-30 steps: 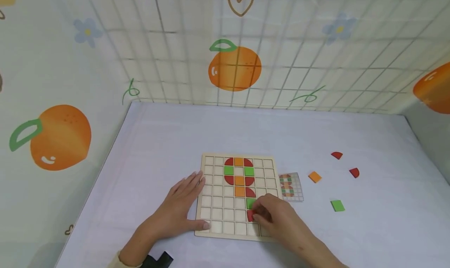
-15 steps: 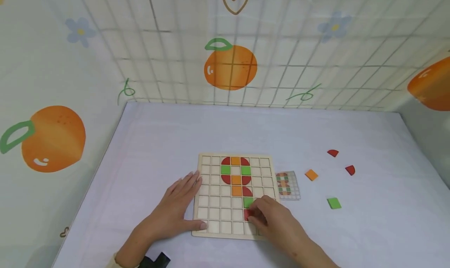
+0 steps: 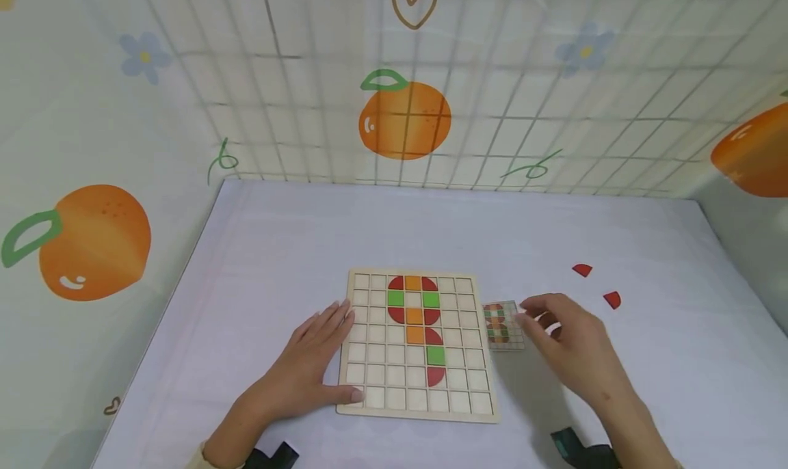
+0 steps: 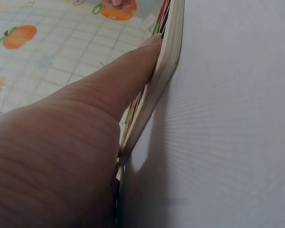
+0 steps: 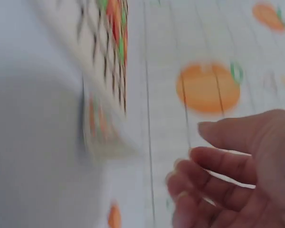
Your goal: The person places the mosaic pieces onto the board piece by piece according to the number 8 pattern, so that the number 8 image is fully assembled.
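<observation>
My left hand (image 3: 314,366) lies with straight fingers along the left edge of a wooden grid board (image 3: 418,418), its thumb (image 4: 133,66) on the near left corner. Red quarter-round, orange square and green square tiles form a pattern on the board; the lowest is a red quarter-round tile (image 3: 435,376) below a green square tile (image 3: 435,355). Right of the board, my right hand (image 3: 569,346) hovers near a small pattern card (image 3: 505,336), thumb and fingers loosely bent and apart, holding nothing visible. An orange tile (image 5: 114,216) shows blurred in the right wrist view.
Two loose red quarter-round tiles, one farther back (image 3: 582,270) and one nearer (image 3: 612,300), lie on the white tabletop (image 3: 295,230) beyond my right hand. A cloth wall (image 3: 295,79) printed with oranges stands behind the table.
My right hand has left the red tile on the board and moved right, past the card. It now covers the spots where the loose orange and green tiles lay. The left hand stays put.
</observation>
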